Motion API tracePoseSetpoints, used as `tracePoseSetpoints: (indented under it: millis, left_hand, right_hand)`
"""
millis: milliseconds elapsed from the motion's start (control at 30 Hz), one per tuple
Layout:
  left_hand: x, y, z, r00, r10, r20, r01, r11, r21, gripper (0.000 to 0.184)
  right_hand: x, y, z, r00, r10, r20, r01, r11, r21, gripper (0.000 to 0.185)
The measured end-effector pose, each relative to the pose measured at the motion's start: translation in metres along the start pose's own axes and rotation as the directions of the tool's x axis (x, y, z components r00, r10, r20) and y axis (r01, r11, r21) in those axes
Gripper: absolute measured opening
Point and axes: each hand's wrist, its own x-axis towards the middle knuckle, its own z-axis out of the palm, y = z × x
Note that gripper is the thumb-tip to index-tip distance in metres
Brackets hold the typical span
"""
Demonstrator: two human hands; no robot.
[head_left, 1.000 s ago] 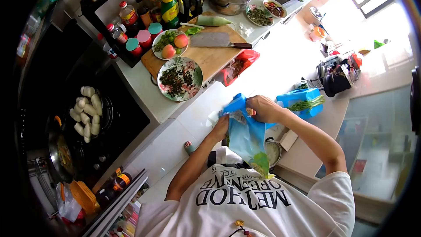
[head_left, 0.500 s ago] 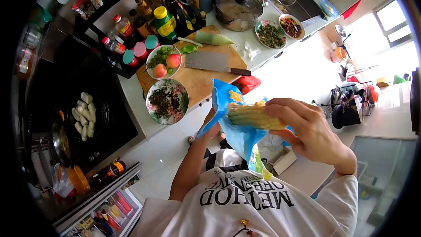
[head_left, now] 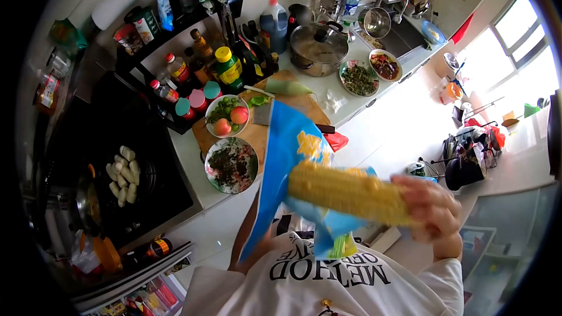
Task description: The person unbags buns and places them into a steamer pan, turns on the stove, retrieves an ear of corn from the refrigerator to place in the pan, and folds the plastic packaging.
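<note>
A yellow corn cob lies across the front of my chest, its right end gripped by my right hand, which is blurred. The cob's left end is against a blue and white packet with yellow corn pictures on it. The packet stands open and hides my left hand; only the left forearm shows below it. Behind the packet, a cleaver's dark handle points right on the wooden cutting board.
A plate of chopped food and a plate of fruit sit by the board. Beyond are a lidded pot and two filled dishes. White pieces lie on the black stove at left. An open drawer is at lower left.
The corn cob has come out of the packet in my right hand, moving lower and closer to the camera. The packet has opened wider and now hides my left hand.
</note>
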Motion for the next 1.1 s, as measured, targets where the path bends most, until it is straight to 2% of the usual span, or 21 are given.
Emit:
tracePoseSetpoints:
  millis: [33, 133, 200, 267, 367, 433, 467, 533, 600, 667, 733, 867, 1033, 1100]
  left_hand:
    - [-0.004, 0.002, -0.002, 1.000, 0.007, -0.022, -0.006, 1.000, 0.012, 0.048]
    - [-0.011, 0.006, -0.014, 0.997, 0.029, -0.066, -0.028, 0.999, 0.026, 0.048]
    - [-0.011, 0.008, -0.022, 0.996, 0.036, -0.087, -0.034, 0.999, 0.028, 0.048]
    - [-0.009, 0.009, -0.024, 0.995, 0.049, -0.092, -0.046, 0.998, 0.036, 0.048]
    - [-0.012, 0.010, -0.025, 0.994, 0.058, -0.094, -0.054, 0.997, 0.048, 0.047]
    - [-0.013, 0.009, -0.026, 0.993, 0.062, -0.097, -0.058, 0.997, 0.051, 0.047]
    - [-0.013, 0.009, -0.026, 0.993, 0.065, -0.099, -0.060, 0.997, 0.055, 0.047]
    - [-0.015, 0.008, -0.026, 0.993, 0.069, -0.100, -0.063, 0.996, 0.060, 0.047]
    - [-0.015, 0.007, -0.025, 0.992, 0.075, -0.104, -0.068, 0.996, 0.065, 0.047]
    - [-0.018, 0.006, -0.025, 0.991, 0.079, -0.106, -0.072, 0.995, 0.070, 0.046]
    - [-0.021, 0.004, -0.024, 0.990, 0.088, -0.107, -0.080, 0.994, 0.074, 0.046]
    - [-0.023, 0.004, -0.024, 0.988, 0.110, -0.113, -0.102, 0.992, 0.074, 0.046]
    - [-0.025, 0.005, -0.022, 0.985, 0.136, -0.110, -0.128, 0.988, 0.081, 0.045]
    - [-0.026, 0.006, -0.021, 0.983, 0.149, -0.106, -0.140, 0.986, 0.086, 0.045]
  right_hand:
    - [-0.003, -0.011, -0.005, 1.000, -0.019, 0.004, 0.019, 0.999, 0.037, 0.023]
    - [-0.037, -0.034, -0.021, 0.987, -0.152, -0.057, 0.158, 0.979, 0.128, 0.009]
    - [-0.048, -0.047, -0.028, 0.984, -0.176, -0.040, 0.180, 0.974, 0.138, 0.006]
    - [-0.038, -0.058, -0.032, 0.985, -0.163, 0.062, 0.156, 0.982, 0.107, 0.015]
    - [-0.033, -0.054, -0.033, 0.981, -0.182, 0.064, 0.168, 0.969, 0.181, 0.021]
    - [-0.029, -0.058, -0.033, 0.996, -0.057, 0.064, 0.038, 0.964, 0.262, 0.021]
    - [-0.022, -0.066, -0.035, 0.993, 0.073, 0.094, -0.097, 0.950, 0.296, 0.021]
    - [-0.016, -0.067, -0.034, 0.981, 0.154, 0.115, -0.184, 0.931, 0.314, 0.021]
    - [-0.013, -0.059, -0.034, 0.994, 0.064, 0.091, -0.088, 0.954, 0.288, 0.022]
    - [-0.026, -0.070, -0.042, 0.975, 0.180, 0.133, -0.210, 0.941, 0.265, 0.024]
    - [-0.028, -0.071, -0.044, 0.967, 0.207, 0.147, -0.241, 0.931, 0.276, 0.026]
    - [-0.027, -0.066, -0.047, 0.971, 0.188, 0.150, -0.229, 0.913, 0.337, 0.028]
    - [-0.030, -0.067, -0.048, 0.985, 0.155, 0.075, -0.170, 0.950, 0.263, 0.029]
    - [-0.033, -0.074, -0.049, 0.977, 0.204, 0.060, -0.212, 0.947, 0.240, 0.029]
